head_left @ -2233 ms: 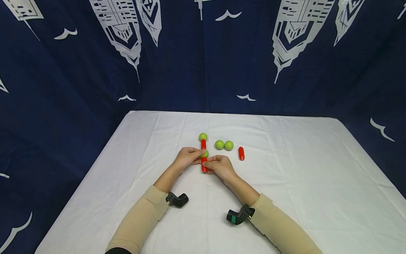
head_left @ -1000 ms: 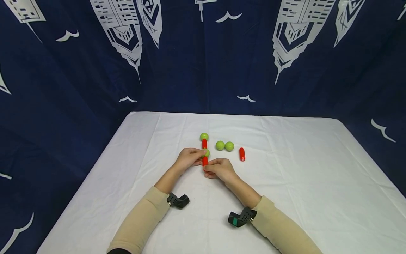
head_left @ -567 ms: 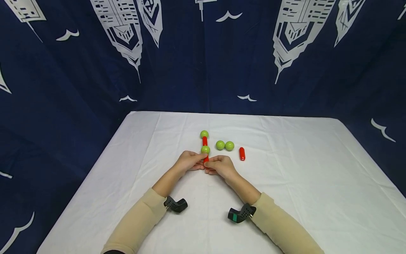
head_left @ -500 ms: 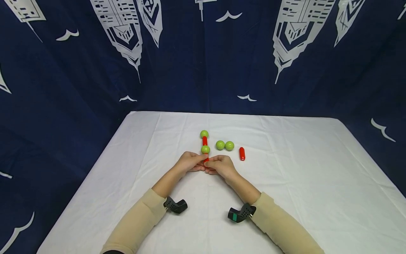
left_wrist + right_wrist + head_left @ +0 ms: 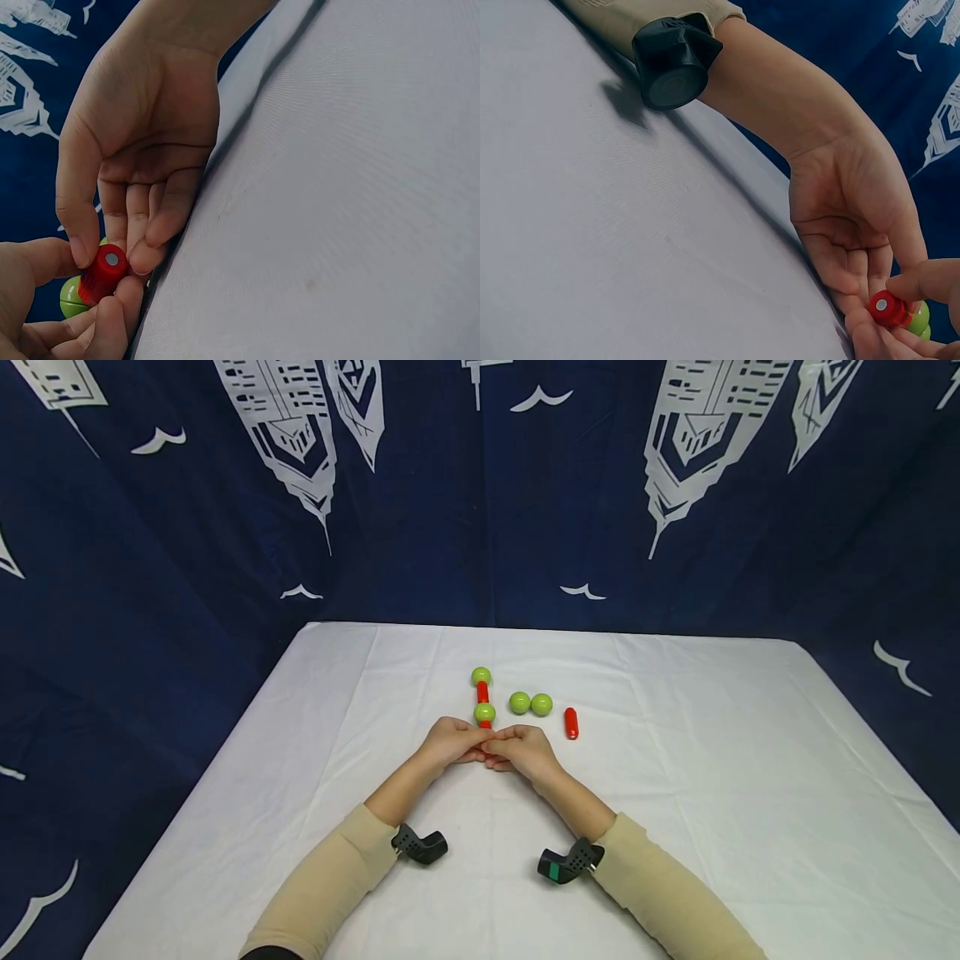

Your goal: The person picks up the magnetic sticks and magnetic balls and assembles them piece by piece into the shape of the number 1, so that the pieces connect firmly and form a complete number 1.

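In the head view, a chain of parts lies away from me: a green ball (image 5: pixel 481 676), a red rod (image 5: pixel 482 693), a second green ball (image 5: pixel 484 713) and a near red rod (image 5: pixel 486 725). My left hand (image 5: pixel 452 740) pinches the near rod from the left, thumb on top. From the other side my right hand (image 5: pixel 525 749) pinches the same rod at its near end. Fingers of both hands meet there and hide most of it. The left wrist view shows the rod's free end (image 5: pixel 103 276) with a round silvery disc in it, green ball (image 5: pixel 73 298) behind.
Two loose green balls (image 5: pixel 530 703) sit side by side right of the chain. A loose red rod (image 5: pixel 572 723) lies farther right. All rest on a white cloth-covered table (image 5: pixel 712 760), with a dark blue patterned curtain (image 5: pixel 562 510) behind.
My left hand has slid from the middle green ball down onto the near red rod, uncovering that ball. The chain shifted slightly away from me. My right hand has stayed on the near rod.
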Available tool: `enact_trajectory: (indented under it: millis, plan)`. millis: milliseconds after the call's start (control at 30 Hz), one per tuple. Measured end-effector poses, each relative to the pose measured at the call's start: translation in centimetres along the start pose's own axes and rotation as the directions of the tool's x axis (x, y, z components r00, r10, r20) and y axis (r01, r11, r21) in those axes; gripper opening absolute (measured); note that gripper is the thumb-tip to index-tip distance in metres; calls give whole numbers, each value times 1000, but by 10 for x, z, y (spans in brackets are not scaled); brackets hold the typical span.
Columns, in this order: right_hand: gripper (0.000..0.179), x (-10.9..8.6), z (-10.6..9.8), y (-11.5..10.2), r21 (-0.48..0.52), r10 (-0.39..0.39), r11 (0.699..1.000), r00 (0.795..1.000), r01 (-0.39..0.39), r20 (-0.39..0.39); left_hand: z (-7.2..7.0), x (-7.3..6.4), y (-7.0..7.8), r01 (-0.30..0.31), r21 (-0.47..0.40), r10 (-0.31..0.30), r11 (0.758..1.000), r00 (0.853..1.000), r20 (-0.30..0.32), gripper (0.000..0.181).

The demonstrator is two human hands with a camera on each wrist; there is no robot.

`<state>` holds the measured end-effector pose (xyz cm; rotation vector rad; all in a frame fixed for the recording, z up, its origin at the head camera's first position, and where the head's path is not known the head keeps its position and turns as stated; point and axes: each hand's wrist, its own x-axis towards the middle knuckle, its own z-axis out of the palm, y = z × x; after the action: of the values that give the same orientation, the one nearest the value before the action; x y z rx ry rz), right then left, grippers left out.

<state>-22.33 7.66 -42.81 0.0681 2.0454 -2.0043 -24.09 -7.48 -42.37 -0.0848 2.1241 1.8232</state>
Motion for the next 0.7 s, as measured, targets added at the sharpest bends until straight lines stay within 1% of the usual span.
enact_trajectory:
  millis: [300, 400, 600, 700]
  plan:
    - [22, -4, -4, -5, -89, -16, 996, 1000, 15, -18, -1, 6, 1, 18, -8, -18, 1000, 1000, -18, 22]
    - [23, -5, -7, -7, -109, -25, 994, 999, 22, -27, -2, 9, 0, 29, -19, -29, 999, 1000, -11, 22]
    - [28, -5, -18, -16, -140, -59, 989, 997, 52, -44, -3, 12, 0, 72, -51, -73, 996, 997, -13, 22]
    - [29, -5, -25, -24, -156, -70, 986, 996, 60, -62, -4, 13, 0, 79, -50, -80, 996, 997, -13, 22]
